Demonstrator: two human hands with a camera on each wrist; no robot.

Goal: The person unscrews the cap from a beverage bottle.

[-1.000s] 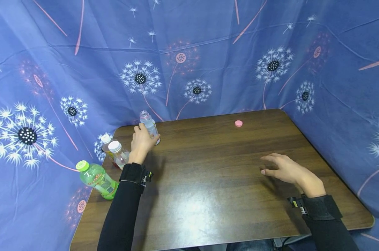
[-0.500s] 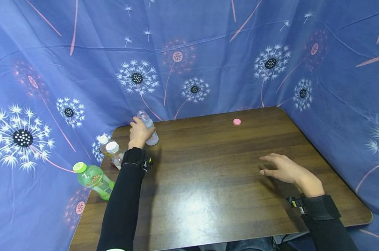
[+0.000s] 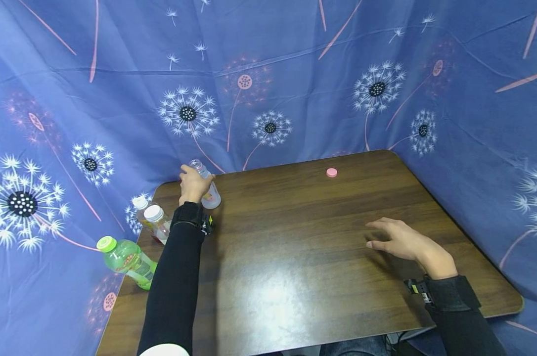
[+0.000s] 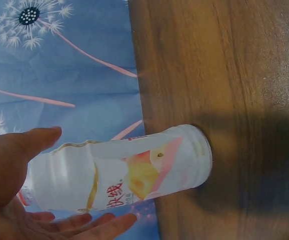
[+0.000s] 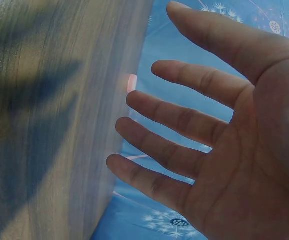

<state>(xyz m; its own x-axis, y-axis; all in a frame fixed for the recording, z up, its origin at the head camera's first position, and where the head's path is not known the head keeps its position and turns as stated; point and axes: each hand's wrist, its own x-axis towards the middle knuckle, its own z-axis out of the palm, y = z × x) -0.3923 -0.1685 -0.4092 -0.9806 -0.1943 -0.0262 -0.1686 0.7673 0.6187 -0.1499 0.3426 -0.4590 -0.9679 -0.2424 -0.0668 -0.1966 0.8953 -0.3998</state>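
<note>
At the far left corner of the table, an uncapped plastic bottle (image 3: 211,197) with a fruit-printed white label stands upright. My left hand (image 3: 194,185) is beside its upper part. The left wrist view shows the thumb and extended fingers spread either side of the bottle (image 4: 134,170), not curled round it; whether the palm touches it is unclear. Over the right part of the table hovers my right hand (image 3: 402,241), fingers straight and spread, holding nothing. A pink bottle cap (image 3: 332,172) lies near the back edge.
Along the left edge stand a green bottle (image 3: 130,259) with a lime cap and two white-capped bottles, the nearer clear one (image 3: 156,220) partly behind my left arm. A blue dandelion-print cloth (image 3: 286,74) hangs behind the wooden table (image 3: 295,237).
The uncapped bottle and my left hand stay close together at the far left corner, with the hand shifting slightly left off the bottle. The head view turns a little. My right hand keeps its pose.
</note>
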